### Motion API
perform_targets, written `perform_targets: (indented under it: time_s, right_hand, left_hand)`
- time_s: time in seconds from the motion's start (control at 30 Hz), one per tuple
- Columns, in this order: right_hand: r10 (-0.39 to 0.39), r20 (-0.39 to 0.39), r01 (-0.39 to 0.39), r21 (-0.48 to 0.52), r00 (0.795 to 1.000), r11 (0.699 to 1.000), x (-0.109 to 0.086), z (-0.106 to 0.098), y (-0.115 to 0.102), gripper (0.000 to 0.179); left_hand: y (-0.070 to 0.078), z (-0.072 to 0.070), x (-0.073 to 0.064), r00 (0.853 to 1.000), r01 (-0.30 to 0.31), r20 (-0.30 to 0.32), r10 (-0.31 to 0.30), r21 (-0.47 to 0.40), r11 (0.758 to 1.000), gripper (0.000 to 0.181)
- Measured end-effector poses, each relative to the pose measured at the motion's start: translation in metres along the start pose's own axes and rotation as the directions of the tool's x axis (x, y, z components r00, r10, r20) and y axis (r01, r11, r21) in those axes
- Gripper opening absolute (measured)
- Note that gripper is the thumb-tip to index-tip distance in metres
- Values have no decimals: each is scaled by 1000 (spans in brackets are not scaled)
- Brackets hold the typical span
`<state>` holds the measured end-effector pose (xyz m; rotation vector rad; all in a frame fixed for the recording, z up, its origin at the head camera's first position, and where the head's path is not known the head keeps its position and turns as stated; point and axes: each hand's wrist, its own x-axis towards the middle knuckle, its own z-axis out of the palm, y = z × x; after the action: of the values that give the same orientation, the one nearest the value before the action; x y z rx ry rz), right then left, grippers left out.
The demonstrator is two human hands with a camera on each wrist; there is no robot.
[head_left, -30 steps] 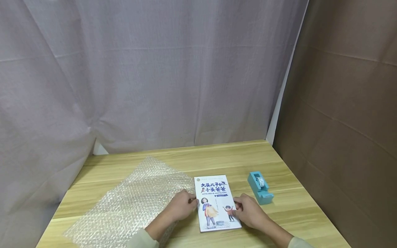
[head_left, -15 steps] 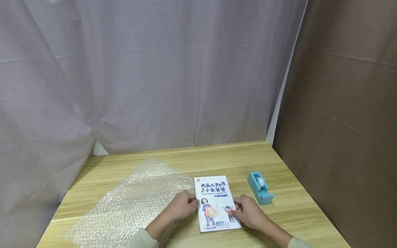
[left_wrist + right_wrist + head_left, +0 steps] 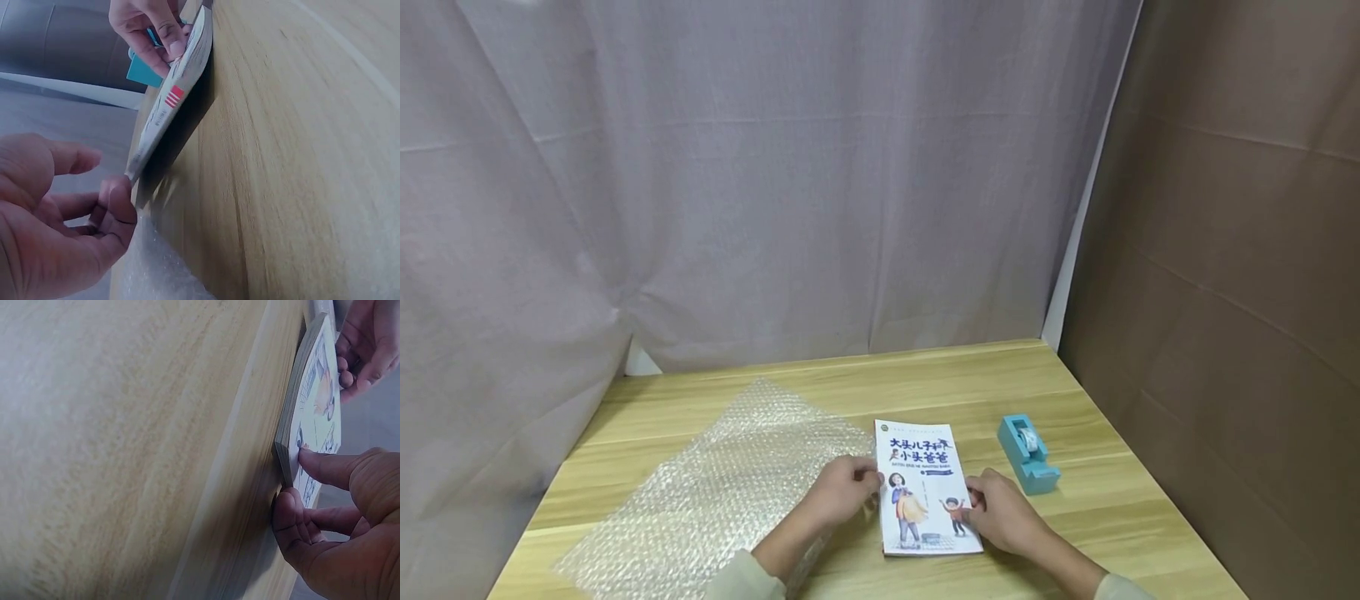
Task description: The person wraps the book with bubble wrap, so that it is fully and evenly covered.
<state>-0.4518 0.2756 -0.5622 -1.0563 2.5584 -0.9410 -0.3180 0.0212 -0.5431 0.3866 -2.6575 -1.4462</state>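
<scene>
A white paperback book (image 3: 925, 508) with a cartoon cover lies face up between my two hands, its left edge tilted up off the table. My right hand (image 3: 1006, 512) pinches the right edge, thumb on the cover and fingers underneath, as the right wrist view shows. At the opposite edge is my left hand (image 3: 841, 492). In the left wrist view its curled fingers (image 3: 122, 203) bear the spine side from below, while its thumb stands apart from the cover. Left of the book, a sheet of bubble wrap (image 3: 722, 483) lies flat, partly under my left forearm.
A blue tape dispenser (image 3: 1028, 457) with a roll of clear tape stands right of the book. The wood-grain table (image 3: 985, 375) has grey curtains (image 3: 775, 183) behind it and a brown curtain (image 3: 1240, 250) along its right side.
The left edge of the book has risen off the table with my left hand, and the book has shifted slightly away from me. My right hand has stayed on its edge.
</scene>
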Motion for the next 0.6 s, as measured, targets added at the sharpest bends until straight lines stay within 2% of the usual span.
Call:
perform_targets:
  time_s: [0.17,0.4,0.6]
  right_hand:
    - [-6,-6,6,-1,1000,1000,0,0,1,38]
    - [-7,-16,7,-4,1000,1000,0,2,2,40]
    - [-13,-6,13,-14,1000,1000,-2,0,2,41]
  left_hand:
    - [2,-1,1,998,14,-55,-15,-31,999,36]
    - [3,3,1,996,13,-89,-25,-138,990,33]
    - [6,9,3,995,64,-60,-82,-259,964,38]
